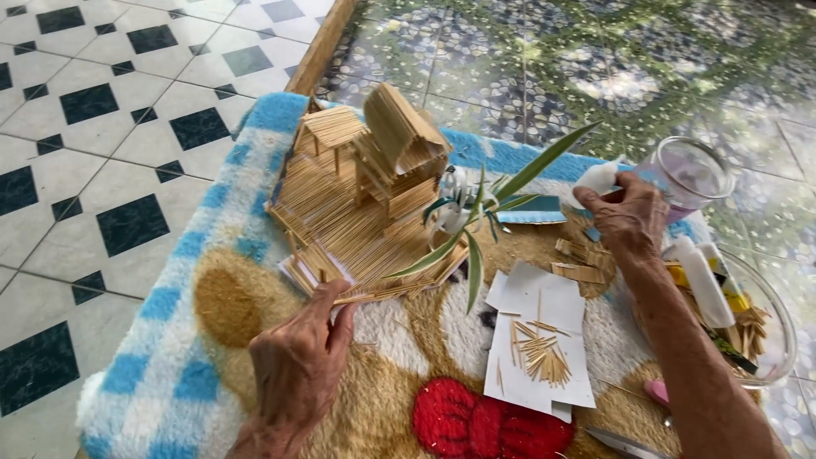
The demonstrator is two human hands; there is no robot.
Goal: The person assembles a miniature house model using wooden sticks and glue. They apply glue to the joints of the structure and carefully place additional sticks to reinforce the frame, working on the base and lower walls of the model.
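- On the fluffy rug (170, 340), blue-check border with tan and red pattern, sits a model stick house (365, 195) on its stick base; a small potted plant (472, 217) with long green leaves stands touching its right side.
- Left hand (297, 370): fingers pressed on the near edge of the base, pinching or steadying a loose stick there; grip looks closed on that edge.
- Right hand (629, 217): closed around a small white glue bottle (597, 177), just beside a clear plastic jar (693, 174).
- Risk: pressure at the base edge could likely lift or crack the slats; soft pile gives uneven support, so the house could tilt.
- Risk: leaves overhang the base; a snag could tip the pot.
- Risk: loose sticks (540, 353) on white paper (544, 340) could scatter into the pile if the forearm brushes them.
- Glass bowl (778, 340) at right holds sticks and tools, near the rug edge.
- Room: white tile floor (102, 127) with black diamonds left; wooden strip, then green pebble-pattern tiles (595, 68) behind.
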